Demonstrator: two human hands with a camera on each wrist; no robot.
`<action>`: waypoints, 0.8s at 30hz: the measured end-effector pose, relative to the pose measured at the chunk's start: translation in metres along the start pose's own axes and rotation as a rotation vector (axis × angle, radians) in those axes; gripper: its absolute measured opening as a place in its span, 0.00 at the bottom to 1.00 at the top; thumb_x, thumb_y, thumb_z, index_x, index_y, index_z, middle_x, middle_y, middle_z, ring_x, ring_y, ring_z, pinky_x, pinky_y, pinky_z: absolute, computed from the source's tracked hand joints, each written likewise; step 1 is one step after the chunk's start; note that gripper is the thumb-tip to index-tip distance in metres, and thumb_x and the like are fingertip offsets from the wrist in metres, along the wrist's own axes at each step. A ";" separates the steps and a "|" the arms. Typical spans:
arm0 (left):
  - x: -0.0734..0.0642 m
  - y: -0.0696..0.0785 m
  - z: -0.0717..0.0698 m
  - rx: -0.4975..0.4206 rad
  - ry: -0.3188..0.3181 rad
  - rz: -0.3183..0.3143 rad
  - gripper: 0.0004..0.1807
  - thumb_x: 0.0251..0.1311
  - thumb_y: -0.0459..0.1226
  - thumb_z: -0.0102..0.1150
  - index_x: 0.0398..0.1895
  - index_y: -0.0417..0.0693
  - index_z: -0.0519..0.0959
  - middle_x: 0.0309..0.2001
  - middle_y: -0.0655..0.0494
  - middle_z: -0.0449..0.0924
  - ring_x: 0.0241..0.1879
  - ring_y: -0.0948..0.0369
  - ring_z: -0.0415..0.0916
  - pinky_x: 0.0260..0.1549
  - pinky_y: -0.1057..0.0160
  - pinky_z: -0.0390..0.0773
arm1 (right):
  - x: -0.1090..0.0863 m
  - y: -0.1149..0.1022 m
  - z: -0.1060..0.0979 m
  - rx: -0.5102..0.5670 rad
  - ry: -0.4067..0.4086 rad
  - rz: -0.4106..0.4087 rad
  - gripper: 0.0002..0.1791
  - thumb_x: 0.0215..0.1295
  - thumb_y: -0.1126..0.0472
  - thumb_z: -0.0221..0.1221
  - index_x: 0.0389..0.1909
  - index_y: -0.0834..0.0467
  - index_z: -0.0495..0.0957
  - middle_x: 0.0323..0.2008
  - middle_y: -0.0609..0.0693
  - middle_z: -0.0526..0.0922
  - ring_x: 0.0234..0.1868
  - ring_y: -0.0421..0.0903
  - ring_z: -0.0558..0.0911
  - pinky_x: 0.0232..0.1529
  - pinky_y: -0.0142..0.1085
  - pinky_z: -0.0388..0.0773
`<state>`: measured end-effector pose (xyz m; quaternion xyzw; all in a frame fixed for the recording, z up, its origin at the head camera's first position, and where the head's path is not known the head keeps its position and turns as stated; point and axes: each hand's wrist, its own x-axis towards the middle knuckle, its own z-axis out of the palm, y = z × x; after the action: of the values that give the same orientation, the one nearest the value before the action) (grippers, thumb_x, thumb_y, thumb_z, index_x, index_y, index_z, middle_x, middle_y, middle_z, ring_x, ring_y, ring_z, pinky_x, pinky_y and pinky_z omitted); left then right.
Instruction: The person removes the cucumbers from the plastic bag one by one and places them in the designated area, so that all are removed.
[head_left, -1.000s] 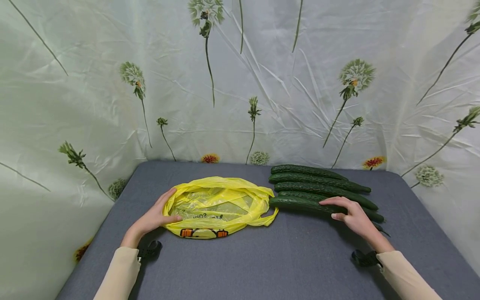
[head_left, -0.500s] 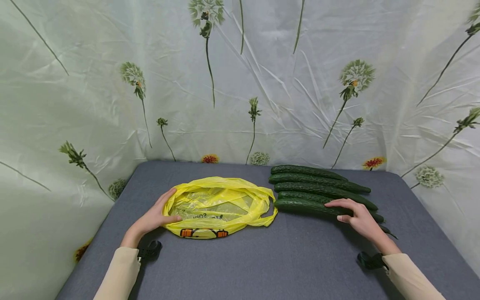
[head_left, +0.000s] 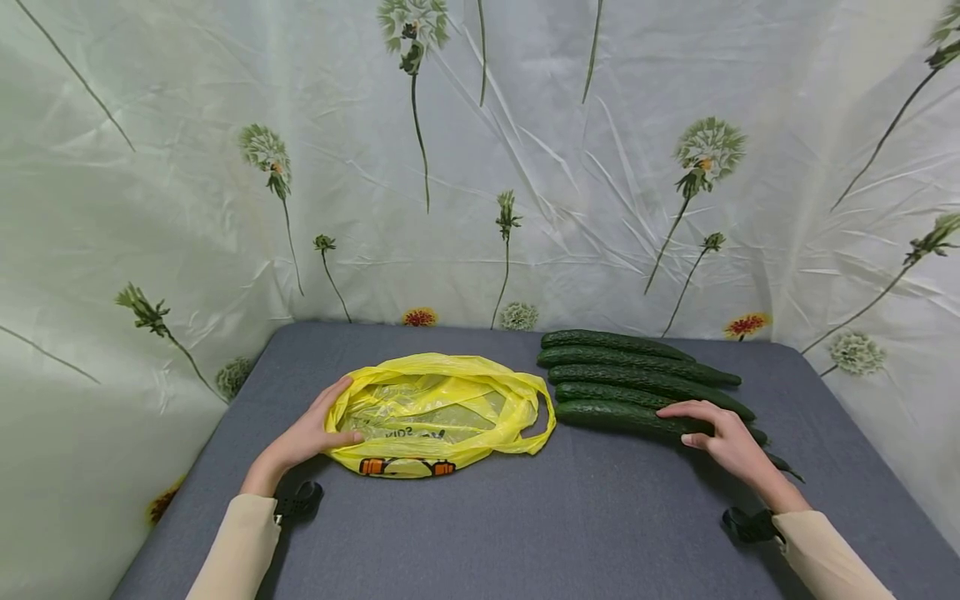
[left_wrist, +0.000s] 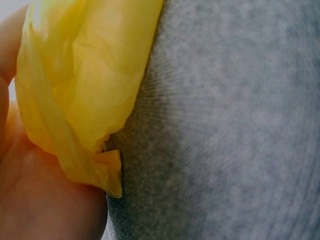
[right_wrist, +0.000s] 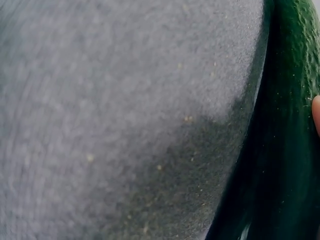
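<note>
A yellow plastic bag (head_left: 468, 454) lies on its side in the head view, its mouth spread toward me. My left hand (head_left: 307, 429) holds the bag's left end, thumb over the near rim and fingers at the far side. In the left wrist view, crumpled yellow plastic (left_wrist: 105, 75) lies against the palm. Several long green cucumbers lie side by side to the right of the bag. My right hand (head_left: 723, 437) grips the nearest cucumber (head_left: 611, 415), fingers over its top and thumb at its near side. One fingertip (right_wrist: 317, 112) shows beside the cucumber (right_wrist: 285, 125) in the right wrist view.
A dark grey cloth-covered table (head_left: 525, 525) carries everything. Its far edge meets a pale curtain (head_left: 360, 200) printed with dandelions, which also hangs at both sides. The farthest cucumber (head_left: 615, 342) lies close to that edge.
My right hand has shifted to the right together with the nearest cucumber, whose left end has drawn away from the bag's handle loop. The left hand stays in place.
</note>
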<state>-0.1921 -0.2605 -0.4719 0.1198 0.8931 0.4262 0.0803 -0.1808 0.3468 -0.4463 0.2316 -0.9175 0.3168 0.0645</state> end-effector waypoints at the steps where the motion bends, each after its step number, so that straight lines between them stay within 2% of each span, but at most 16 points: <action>1: 0.000 0.000 0.000 0.001 -0.001 0.001 0.55 0.54 0.45 0.68 0.76 0.40 0.42 0.73 0.34 0.36 0.70 0.34 0.34 0.57 0.28 0.45 | 0.000 0.001 0.000 -0.001 -0.002 0.001 0.23 0.53 0.74 0.65 0.51 0.57 0.81 0.51 0.55 0.80 0.52 0.32 0.72 0.42 0.38 0.76; 13: 0.000 0.001 -0.001 0.004 -0.006 -0.004 0.55 0.54 0.45 0.68 0.76 0.41 0.42 0.73 0.34 0.36 0.70 0.34 0.34 0.57 0.28 0.45 | 0.001 0.008 0.001 0.030 -0.017 0.001 0.26 0.52 0.77 0.64 0.52 0.55 0.81 0.51 0.54 0.80 0.53 0.28 0.71 0.43 0.37 0.77; 16: 0.000 0.002 -0.002 0.013 -0.011 -0.005 0.55 0.55 0.44 0.68 0.76 0.41 0.42 0.73 0.34 0.36 0.70 0.34 0.34 0.57 0.28 0.46 | 0.001 0.009 0.002 0.032 -0.010 0.004 0.26 0.51 0.77 0.64 0.51 0.55 0.81 0.50 0.54 0.80 0.52 0.33 0.73 0.43 0.42 0.77; 20: -0.001 0.004 -0.004 0.028 -0.015 0.009 0.54 0.54 0.43 0.68 0.76 0.40 0.43 0.73 0.33 0.36 0.69 0.33 0.35 0.56 0.28 0.47 | 0.000 0.009 0.004 0.001 0.007 -0.001 0.26 0.50 0.77 0.65 0.51 0.54 0.81 0.50 0.53 0.80 0.51 0.45 0.75 0.42 0.49 0.76; 24: -0.001 0.006 -0.006 0.041 -0.015 0.024 0.55 0.53 0.43 0.69 0.75 0.38 0.43 0.72 0.32 0.38 0.69 0.32 0.36 0.56 0.28 0.48 | 0.000 0.009 0.006 -0.049 0.030 -0.013 0.26 0.49 0.78 0.66 0.50 0.54 0.82 0.49 0.52 0.80 0.50 0.51 0.75 0.42 0.49 0.75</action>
<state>-0.1922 -0.2614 -0.4637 0.1354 0.8996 0.4076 0.0796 -0.1846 0.3496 -0.4559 0.2312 -0.9224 0.2972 0.0861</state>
